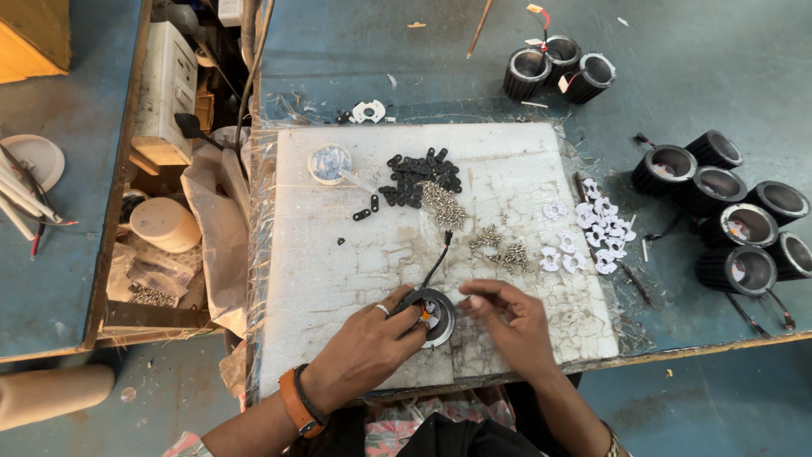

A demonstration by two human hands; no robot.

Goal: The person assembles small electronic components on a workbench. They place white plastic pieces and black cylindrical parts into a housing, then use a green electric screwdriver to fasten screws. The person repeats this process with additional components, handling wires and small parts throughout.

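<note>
left hand [365, 345] fingers grasping black round lamp housing [430, 315] on white foam mat [338, 271] | right hand [512, 326] fingertips pinched just right of housing, contents unclear | screw pile [503, 250] beyond right fingers

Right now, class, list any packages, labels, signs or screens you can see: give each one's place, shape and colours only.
Small tags: pale slips on wires at the black round housings, top of the bench.
Yellow tag: small rectangle on a red wire, top edge.
Plastic bags: clear, crumpled, holding small parts, in the open drawer on the left.
No signs or screens in view.
</note>
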